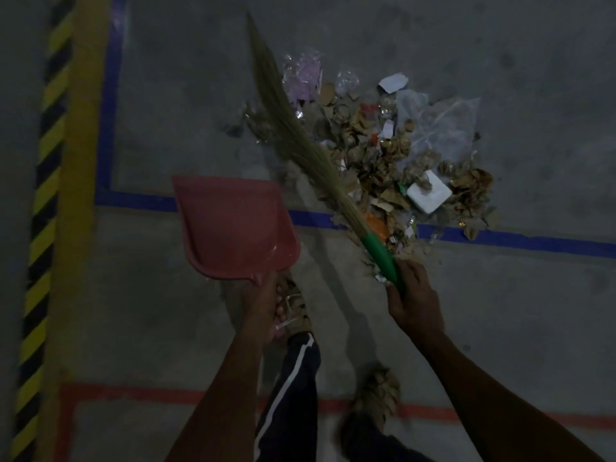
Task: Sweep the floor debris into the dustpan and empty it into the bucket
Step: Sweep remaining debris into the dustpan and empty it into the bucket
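Note:
My left hand (263, 305) grips the handle of a pink dustpan (230, 225), held above the floor with its tray empty. My right hand (413, 298) grips the green handle of a grass broom (290, 128), whose bristles point up and away across the left side of the debris pile (393, 155). The pile holds dry leaves, paper scraps, clear plastic bags and a white block (428, 195). No bucket is in view.
Blue tape (500, 236) runs across the concrete floor under the pile's near edge. A yellow and black hazard stripe (46, 201) runs along the left. Red tape (133, 393) crosses near my feet (376, 395), which wear sandals.

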Available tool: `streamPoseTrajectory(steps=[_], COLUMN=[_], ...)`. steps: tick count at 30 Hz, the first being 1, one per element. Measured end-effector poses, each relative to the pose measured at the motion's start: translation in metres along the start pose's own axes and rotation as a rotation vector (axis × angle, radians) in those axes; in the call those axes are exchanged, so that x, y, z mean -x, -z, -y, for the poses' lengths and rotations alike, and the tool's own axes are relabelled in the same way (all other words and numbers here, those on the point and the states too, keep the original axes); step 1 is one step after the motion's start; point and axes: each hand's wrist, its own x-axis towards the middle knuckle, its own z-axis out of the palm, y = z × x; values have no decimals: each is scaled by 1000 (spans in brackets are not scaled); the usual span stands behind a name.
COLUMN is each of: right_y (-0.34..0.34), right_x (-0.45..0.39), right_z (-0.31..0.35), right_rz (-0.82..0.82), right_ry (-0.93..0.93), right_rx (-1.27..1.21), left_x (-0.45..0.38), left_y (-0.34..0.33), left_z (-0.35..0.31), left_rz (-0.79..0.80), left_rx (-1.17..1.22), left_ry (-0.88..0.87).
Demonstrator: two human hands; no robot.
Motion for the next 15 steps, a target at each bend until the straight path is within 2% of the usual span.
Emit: streamPoseTrajectory(steps=[5,9,15], right_y=[-5,-9,-20], right_x=[-45,-94,-165], right_z=[25,32,34], right_rz=[-86,-135,-157], right_ry=[-189,-304,-416], right_rx=[58,91,151], left_x=[-23,-41,-66], left_y=[8,9,0], left_z=[-41,-62,-59], left_rz=[63,175,294], left_rx=[-77,-205,-365], left_ry=[-7,126,272])
